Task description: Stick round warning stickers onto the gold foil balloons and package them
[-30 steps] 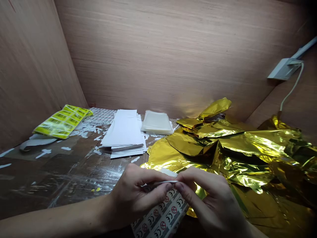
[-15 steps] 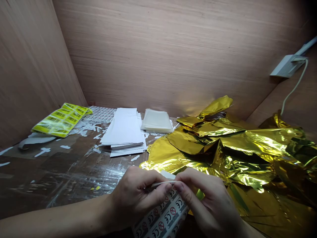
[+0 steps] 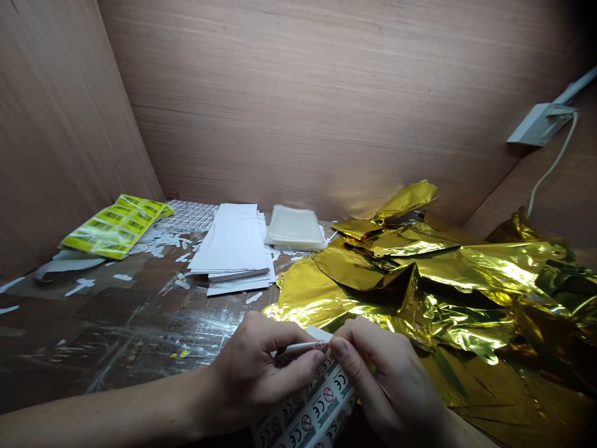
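Your left hand pinches the folded upper edge of a white label sheet, printed with CE marks and red crossed-out circles, between thumb and forefinger, low at the center of your view. Close beside it, your right hand brings thumb and curled fingers to that edge; whether they grip it cannot be told. Past your right hand, crumpled gold foil spreads across the right of the dark tabletop, while two small yellow bits lie left of you. Farther back sit a stack of white paper, a pile of translucent sheets just beside it, scattered white scraps and, at far left, yellow barcode labels. Beyond rises a wood-grained wall, with a white electrical box and cable at right.
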`<state>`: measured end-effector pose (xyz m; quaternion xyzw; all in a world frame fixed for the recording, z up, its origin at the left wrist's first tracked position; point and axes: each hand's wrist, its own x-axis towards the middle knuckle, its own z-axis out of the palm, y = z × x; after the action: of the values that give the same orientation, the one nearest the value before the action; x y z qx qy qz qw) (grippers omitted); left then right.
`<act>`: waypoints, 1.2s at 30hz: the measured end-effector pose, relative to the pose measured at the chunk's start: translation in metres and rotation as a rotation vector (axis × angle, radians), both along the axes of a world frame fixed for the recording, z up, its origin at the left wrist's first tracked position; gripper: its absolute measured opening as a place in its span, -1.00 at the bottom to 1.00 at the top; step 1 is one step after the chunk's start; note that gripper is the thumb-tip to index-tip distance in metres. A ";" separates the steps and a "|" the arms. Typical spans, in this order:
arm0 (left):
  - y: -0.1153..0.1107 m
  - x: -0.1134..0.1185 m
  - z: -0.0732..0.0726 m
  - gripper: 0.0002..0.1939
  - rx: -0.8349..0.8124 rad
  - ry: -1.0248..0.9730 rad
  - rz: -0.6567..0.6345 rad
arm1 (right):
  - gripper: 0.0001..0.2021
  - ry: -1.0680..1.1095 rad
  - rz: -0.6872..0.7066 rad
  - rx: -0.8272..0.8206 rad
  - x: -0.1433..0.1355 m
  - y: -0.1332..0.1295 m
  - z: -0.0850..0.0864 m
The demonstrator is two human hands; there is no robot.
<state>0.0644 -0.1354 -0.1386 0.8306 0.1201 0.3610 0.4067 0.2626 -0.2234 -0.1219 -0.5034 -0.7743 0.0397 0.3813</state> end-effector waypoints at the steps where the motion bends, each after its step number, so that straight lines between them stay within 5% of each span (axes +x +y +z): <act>1: 0.000 0.000 0.000 -0.83 0.003 -0.001 -0.004 | -0.72 -0.006 -0.002 0.013 0.000 0.000 0.000; 10: 0.001 0.002 -0.008 -0.69 0.090 0.045 0.062 | -0.78 0.047 0.052 -0.055 0.000 0.001 0.003; 14: -0.001 0.003 -0.010 -0.81 0.165 0.013 0.082 | -0.90 0.048 0.090 -0.048 -0.002 -0.001 0.003; 29: 0.002 0.006 -0.009 -0.64 0.099 0.129 0.155 | -0.83 0.088 0.079 0.007 -0.003 0.001 -0.001; 36: 0.002 0.004 0.000 -0.62 0.101 0.092 0.032 | -0.85 0.190 0.036 -0.081 0.000 0.001 0.000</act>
<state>0.0688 -0.1335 -0.1389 0.8637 0.1338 0.3345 0.3526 0.2628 -0.2223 -0.1217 -0.4984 -0.7413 0.1256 0.4317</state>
